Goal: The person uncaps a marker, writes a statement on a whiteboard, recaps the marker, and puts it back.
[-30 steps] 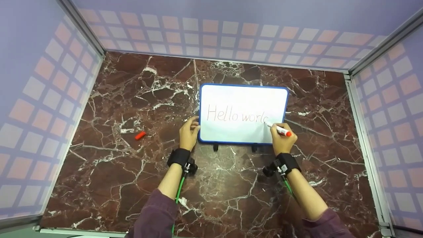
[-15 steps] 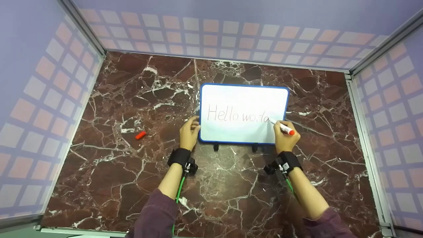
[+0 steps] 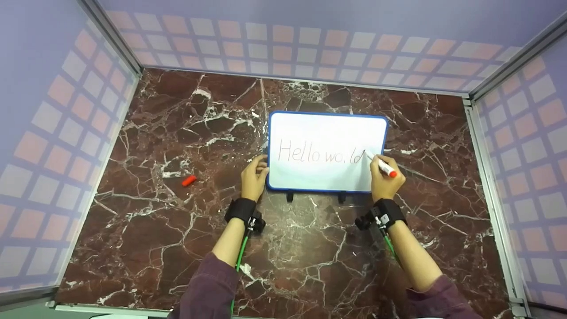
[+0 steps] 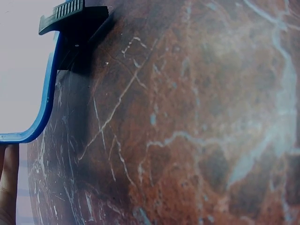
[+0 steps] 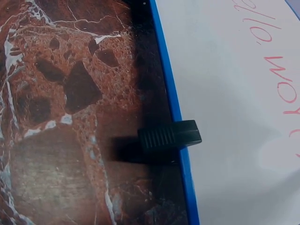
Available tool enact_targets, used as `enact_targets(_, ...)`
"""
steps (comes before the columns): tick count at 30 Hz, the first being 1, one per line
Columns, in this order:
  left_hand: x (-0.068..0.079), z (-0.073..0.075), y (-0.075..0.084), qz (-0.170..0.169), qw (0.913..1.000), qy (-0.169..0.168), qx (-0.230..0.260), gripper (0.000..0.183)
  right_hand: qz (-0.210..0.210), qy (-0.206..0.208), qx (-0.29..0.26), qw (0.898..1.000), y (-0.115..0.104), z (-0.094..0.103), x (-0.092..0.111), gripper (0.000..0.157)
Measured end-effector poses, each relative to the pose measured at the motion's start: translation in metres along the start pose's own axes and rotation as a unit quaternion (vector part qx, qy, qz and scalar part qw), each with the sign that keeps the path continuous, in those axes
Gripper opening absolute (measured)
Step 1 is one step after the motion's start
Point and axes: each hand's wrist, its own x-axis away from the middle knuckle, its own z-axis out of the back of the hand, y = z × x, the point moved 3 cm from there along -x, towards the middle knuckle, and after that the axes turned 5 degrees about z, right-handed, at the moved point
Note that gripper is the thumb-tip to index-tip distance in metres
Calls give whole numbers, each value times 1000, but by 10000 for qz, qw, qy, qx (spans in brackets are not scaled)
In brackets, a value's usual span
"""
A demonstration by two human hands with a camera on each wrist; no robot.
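A whiteboard (image 3: pixel 325 133) with a blue frame lies in the middle of the tabletop, bearing thin red handwriting that reads "Hello world", its last letters beside the pen tip. My right hand (image 3: pixel 386 181) pinches a white marker with a red end (image 3: pixel 386 167), its tip at the final "d". At the board's left edge, my left hand (image 3: pixel 254 179) rests with loosely bent fingers against the blue frame. One of its fingers (image 4: pixel 9 180) shows right at the frame's edge in the left wrist view. In the right wrist view, the right hand and marker are out of sight.
A red marker cap (image 3: pixel 188 181) lies on the marbled table (image 3: pixel 177 248), left of the left hand. Black clips (image 3: pixel 290 196) sit on the board's near edge; one clip (image 5: pixel 168 135) is close in the right wrist view. Tiled-pattern walls (image 3: pixel 305 48) enclose the back and sides.
My right hand and the marker have shifted right and slightly away, and the upright stroke of the "d" now shows on the board. The left hand has stayed put.
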Motion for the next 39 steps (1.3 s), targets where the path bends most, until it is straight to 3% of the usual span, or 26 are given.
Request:
enact_targets(9,-1,0,0,-32,10000,-17,21,33,68,-31,52,10000,31,-4,0,10)
enact_targets(18,-2,-1,0,-62,9999,48,120,33,79,-134,163,9997,21,-2,7,13)
enact_targets(23,-2,0,0,-15,10000,28,92,33,5,-191,372,9991,34,-4,11,11)
enact_targets(39,0,1,-1,12,10000,44,57,33,-3,-267,220,9994,40,1,14,10)
